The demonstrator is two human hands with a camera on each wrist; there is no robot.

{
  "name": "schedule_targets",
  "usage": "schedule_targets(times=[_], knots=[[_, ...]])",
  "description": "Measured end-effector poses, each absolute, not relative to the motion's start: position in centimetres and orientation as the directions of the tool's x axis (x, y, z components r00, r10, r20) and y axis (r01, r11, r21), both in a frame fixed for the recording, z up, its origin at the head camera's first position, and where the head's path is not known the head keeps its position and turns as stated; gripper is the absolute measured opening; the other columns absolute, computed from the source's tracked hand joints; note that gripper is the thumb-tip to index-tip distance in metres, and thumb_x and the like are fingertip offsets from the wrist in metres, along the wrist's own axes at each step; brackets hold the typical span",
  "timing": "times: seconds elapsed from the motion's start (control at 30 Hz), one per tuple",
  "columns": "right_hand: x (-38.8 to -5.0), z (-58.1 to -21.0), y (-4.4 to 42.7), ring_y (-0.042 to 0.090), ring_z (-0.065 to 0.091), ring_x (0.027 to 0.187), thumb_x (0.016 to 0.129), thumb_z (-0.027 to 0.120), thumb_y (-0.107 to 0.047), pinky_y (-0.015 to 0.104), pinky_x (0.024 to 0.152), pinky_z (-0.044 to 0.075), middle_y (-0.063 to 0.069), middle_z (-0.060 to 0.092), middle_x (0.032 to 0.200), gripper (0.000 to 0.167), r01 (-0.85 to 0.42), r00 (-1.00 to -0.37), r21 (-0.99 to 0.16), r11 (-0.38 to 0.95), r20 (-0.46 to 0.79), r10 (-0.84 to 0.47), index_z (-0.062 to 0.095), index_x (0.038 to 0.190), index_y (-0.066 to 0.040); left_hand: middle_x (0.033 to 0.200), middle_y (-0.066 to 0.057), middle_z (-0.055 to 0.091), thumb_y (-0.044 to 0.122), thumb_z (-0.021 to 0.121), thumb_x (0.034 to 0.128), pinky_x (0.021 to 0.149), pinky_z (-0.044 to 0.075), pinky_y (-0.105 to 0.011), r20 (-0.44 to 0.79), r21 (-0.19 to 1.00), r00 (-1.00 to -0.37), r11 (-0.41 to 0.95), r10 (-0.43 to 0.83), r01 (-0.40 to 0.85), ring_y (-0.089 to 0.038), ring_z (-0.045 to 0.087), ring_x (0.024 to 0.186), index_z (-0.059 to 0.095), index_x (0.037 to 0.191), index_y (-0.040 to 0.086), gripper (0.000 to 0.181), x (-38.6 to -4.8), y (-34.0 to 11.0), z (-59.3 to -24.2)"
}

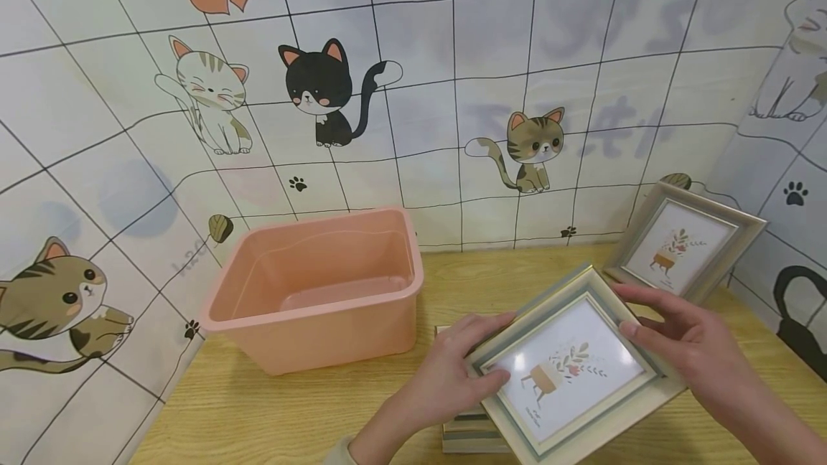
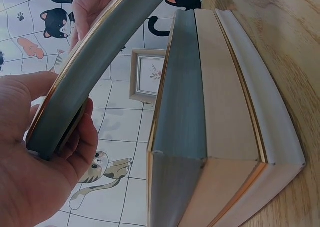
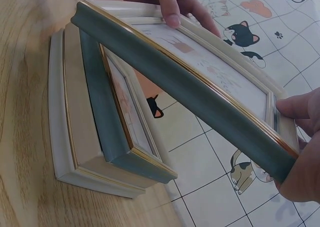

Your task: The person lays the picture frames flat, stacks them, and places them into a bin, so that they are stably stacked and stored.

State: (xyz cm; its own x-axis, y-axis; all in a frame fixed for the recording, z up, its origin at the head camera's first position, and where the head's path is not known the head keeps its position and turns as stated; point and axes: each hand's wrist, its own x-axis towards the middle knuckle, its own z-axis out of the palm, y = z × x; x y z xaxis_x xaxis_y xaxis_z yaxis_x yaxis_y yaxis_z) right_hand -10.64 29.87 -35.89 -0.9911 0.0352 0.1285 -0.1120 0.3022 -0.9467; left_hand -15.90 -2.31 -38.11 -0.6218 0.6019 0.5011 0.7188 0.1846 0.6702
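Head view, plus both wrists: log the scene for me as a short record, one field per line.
Held item: picture frame, pale face, blue-grey side, gold trim, tilted
Left hand: grips one edge, thumb on the front
Right hand: grips the opposite edge, thumb on the front
Below: stack of frames, three showing in the left wrist view: blue-grey, beige, white
Left of stack: pink bin, open top
Back right: standing frame with a plant print
Surface: wood-grain table
Contact between held item and stack: cannot tell
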Motion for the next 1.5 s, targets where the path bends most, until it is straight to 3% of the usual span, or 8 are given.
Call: schedule_targets(times=[0.17,0.6,0.87,1.1,1.3,1.4,1.47,1.5], knots=[[-10.6,-35.9,29.9,0.020,0.072,0.083,0.102,0.062,-0.003,0.044,0.061,0.060,-0.010,0.071,0.108,0.053,-0.127,-0.990,-0.951,0.281,0.140,0.027,0.055,0.149,-0.028,0.136,0.003,0.062,0.003,0.080,0.0862,0.094,0.050,-0.026,0.495,0.682,-0.625,0.175,0.603,0.710,-0.008,0.057,0.119,0.057,0.147,0.016,0.067,-15.9,-2.3,-38.2],[-10.9,-35.7,30.1,0.017,0.071,0.084,0.101,0.062,-0.002,0.042,0.061,0.060,-0.015,0.069,0.113,0.053,-0.151,-0.986,-0.945,0.289,0.164,0.019,0.056,0.148,-0.025,0.137,0.002,0.062,0.004,0.079,0.0873,0.094,0.050,-0.026,0.489,0.679,-0.627,0.187,0.607,0.710,-0.008,0.056,0.120,0.056,0.147,0.016,0.065,-16.0,-2.3,-37.9],[-10.9,-35.7,30.0,0.017,0.071,0.084,0.101,0.062,-0.003,0.043,0.062,0.060,-0.019,0.067,0.116,0.053,-0.150,-0.986,-0.939,0.309,0.165,0.022,0.055,0.149,-0.025,0.135,0.002,0.063,0.006,0.074,0.0926,0.092,0.050,-0.026,0.488,0.687,-0.624,0.171,0.610,0.706,-0.008,0.056,0.118,0.057,0.148,0.016,0.058,-16.0,-2.3,-37.9],[-10.9,-35.9,29.8,0.019,0.072,0.084,0.101,0.062,-0.002,0.044,0.061,0.060,-0.017,0.067,0.119,0.052,-0.143,-0.988,-0.958,0.248,0.151,0.015,0.057,0.147,-0.025,0.132,-0.003,0.065,0.001,0.068,0.0965,0.092,0.051,-0.026,0.506,0.690,-0.613,0.142,0.607,0.710,-0.011,0.058,0.115,0.058,0.147,0.013,0.052,-16.5,-2.5,-38.0],[-11.3,-36.4,29.5,0.018,0.072,0.087,0.101,0.062,-0.004,0.045,0.064,0.061,-0.021,0.062,0.125,0.050,-0.124,-0.992,-0.974,0.188,0.129,0.014,0.058,0.146,-0.026,0.124,-0.005,0.069,-0.003,0.073,0.0912,0.091,0.052,-0.027,0.463,0.785,-0.716,0.133,0.523,0.605,-0.015,0.060,0.112,0.067,0.138,0.011,0.049,-16.8,-2.4,-38.0],[-11.7,-36.9,29.5,0.020,0.072,0.087,0.101,0.061,0.000,0.046,0.063,0.061,-0.018,0.062,0.125,0.049,-0.125,-0.992,-0.986,0.109,0.124,-0.013,0.060,0.143,-0.027,0.119,-0.004,0.071,-0.001,0.077,0.0888,0.083,0.053,-0.025,0.437,0.818,-0.782,0.165,0.444,0.550,-0.011,0.061,0.103,0.072,0.129,0.010,0.042,-17.1,-2.2,-38.1],[-11.9,-37.3,29.4,0.019,0.071,0.087,0.101,0.060,0.001,0.045,0.063,0.061,-0.018,0.062,0.124,0.049,-0.124,-0.992,-0.988,0.097,0.121,-0.030,0.061,0.141,-0.028,0.115,-0.003,0.072,0.002,0.079,0.0877,0.068,0.051,-0.022,0.412,0.834,-0.820,0.199,0.396,0.515,-0.007,0.059,0.084,0.075,0.125,0.010,0.038,-17.3,-2.1,-38.1],[-12.1,-37.5,29.3,0.018,0.071,0.089,0.101,0.060,0.002,0.044,0.063,0.061,-0.019,0.062,0.124,0.049,-0.127,-0.992,-0.986,0.111,0.124,-0.036,0.061,0.140,-0.028,0.114,-0.003,0.072,0.003,0.080,0.0871,0.066,0.049,-0.022,0.404,0.836,-0.836,0.222,0.372,0.502,-0.006,0.057,0.082,0.076,0.123,0.010,0.037,-17.5,-2.1,-38.1]])
